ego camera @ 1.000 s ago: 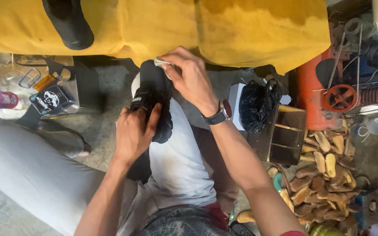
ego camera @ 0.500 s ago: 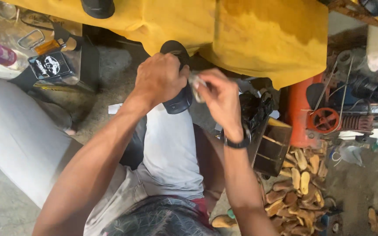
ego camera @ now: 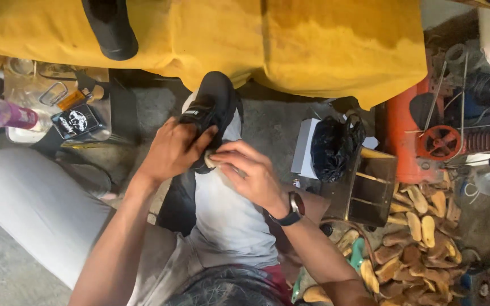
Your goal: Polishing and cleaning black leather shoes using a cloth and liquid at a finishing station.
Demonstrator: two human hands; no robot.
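A black leather shoe (ego camera: 214,107) is clasped by the left hand (ego camera: 171,150), grip closed around it. A small pale cloth (ego camera: 211,161) is pinched closed in the right hand (ego camera: 250,175), pressed against the shoe.

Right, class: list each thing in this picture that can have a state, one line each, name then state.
Black shoe: resting on the person's knee, gripped.
Left hand: closed around the shoe.
Right hand: pinching a pale cloth against the shoe.
Second black shoe: lying on the yellow cloth.
Black bag: bunched.
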